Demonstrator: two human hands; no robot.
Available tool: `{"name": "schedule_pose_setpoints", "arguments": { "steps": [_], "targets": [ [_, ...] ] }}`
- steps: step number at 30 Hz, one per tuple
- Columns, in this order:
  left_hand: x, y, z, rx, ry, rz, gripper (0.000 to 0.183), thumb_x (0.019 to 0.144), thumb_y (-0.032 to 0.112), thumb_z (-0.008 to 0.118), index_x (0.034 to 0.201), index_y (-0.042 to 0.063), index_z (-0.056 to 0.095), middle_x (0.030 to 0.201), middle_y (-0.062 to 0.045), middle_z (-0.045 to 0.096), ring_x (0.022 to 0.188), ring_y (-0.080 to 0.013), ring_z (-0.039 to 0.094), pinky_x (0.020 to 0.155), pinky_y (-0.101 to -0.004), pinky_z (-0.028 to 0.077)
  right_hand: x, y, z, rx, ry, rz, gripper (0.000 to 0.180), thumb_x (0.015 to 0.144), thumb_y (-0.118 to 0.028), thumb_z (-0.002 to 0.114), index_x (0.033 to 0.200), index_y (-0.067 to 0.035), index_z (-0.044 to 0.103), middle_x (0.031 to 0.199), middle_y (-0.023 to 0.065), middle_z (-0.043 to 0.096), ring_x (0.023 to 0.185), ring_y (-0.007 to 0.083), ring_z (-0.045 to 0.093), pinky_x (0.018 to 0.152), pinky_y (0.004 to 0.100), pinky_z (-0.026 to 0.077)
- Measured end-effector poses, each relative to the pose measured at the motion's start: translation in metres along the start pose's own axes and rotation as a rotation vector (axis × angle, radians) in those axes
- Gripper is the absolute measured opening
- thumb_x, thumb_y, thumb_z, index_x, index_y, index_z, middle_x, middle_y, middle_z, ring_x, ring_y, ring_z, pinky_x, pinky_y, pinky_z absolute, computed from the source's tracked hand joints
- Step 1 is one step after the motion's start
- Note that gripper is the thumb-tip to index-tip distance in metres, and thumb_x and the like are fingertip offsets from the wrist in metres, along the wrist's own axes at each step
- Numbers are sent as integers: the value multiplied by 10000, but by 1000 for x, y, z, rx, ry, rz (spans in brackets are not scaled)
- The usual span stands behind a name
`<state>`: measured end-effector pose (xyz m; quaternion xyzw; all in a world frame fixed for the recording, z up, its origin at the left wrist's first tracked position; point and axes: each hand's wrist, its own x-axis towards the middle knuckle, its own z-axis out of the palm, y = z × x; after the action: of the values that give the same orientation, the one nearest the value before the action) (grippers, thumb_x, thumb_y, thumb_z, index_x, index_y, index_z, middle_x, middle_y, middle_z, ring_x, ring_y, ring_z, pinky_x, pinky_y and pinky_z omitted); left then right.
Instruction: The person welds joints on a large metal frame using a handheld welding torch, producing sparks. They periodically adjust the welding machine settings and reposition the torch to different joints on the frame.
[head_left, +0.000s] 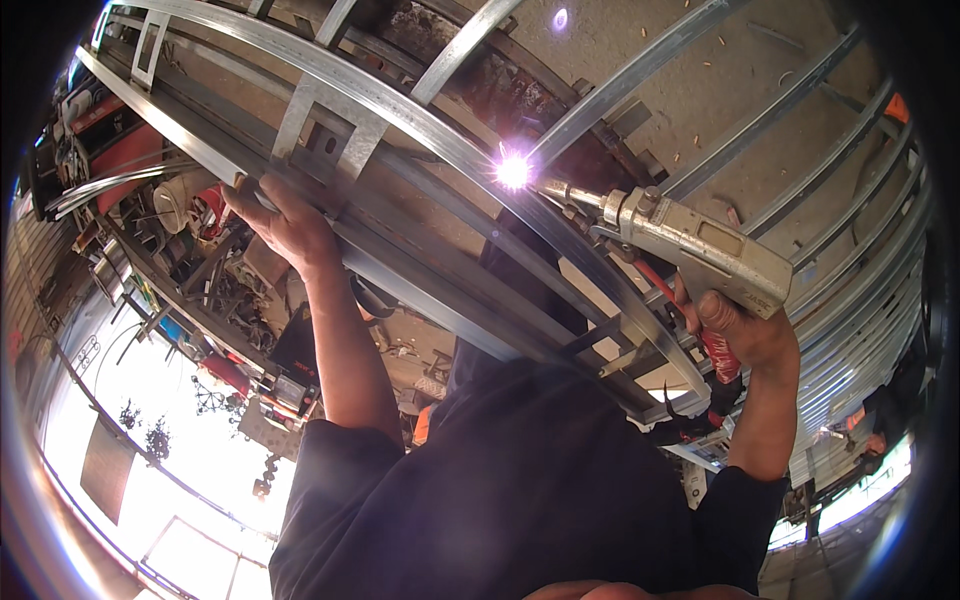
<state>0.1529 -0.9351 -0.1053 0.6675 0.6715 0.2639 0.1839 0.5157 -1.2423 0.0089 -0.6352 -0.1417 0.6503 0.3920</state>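
My right hand (742, 330) is closed around the rear of a handheld laser welding gun (690, 240) with a metal body. Its nozzle meets a bright violet-white flare (514, 171) where a slat joins a long metal rail (420, 120). My left hand (289, 229) lies on the near metal channel (420, 277) of the same frame, its fingers over the edge; whether they grip it is hard to tell. Between the two rails sits a bracket plate with a slot (326, 142). A red-wrapped cable (720, 356) hangs from the gun beside my right wrist.
Parallel metal slats (757, 127) spread across the right. A rusty beam (510, 90) lies below the frame. At left stand cluttered shelves, a white bucket (174, 202) and a black machine (296, 356). Another person (885, 412) is at the far right edge.
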Motion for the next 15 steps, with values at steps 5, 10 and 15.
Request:
{"name": "schedule_pose_setpoints", "arguments": {
  "steps": [5, 10, 15],
  "targets": [
    [0, 1, 0, -16, 2, -1, 748, 1080, 382, 492, 1636, -8, 177, 1613, -278, 341, 1457, -372, 412, 1195, -424, 340, 0, -1, -3, -13, -16, -16, 685, 917, -449, 787, 1367, 27, 585, 963, 103, 692, 729, 128, 651, 631, 264, 551],
    [-1, 2, 1, -11, 8, -2, 752, 1082, 397, 485, 1637, -6, 177, 1629, -275, 324, 1480, -376, 387, 1206, -426, 325, -1, 0, -4, -25, -19, -20, 674, 920, -442, 787, 1360, 28, 587, 970, 105, 691, 730, 128, 653, 631, 266, 554],
    [0, 1, -1, 21, -10, 3, 776, 1087, 437, 473, 1639, -12, 164, 1669, -261, 265, 1519, -376, 335, 1231, -426, 291, -3, 1, -6, -32, -27, -12, 665, 921, -438, 788, 1351, 27, 587, 971, 104, 686, 730, 129, 651, 632, 267, 555]
  ]
}}
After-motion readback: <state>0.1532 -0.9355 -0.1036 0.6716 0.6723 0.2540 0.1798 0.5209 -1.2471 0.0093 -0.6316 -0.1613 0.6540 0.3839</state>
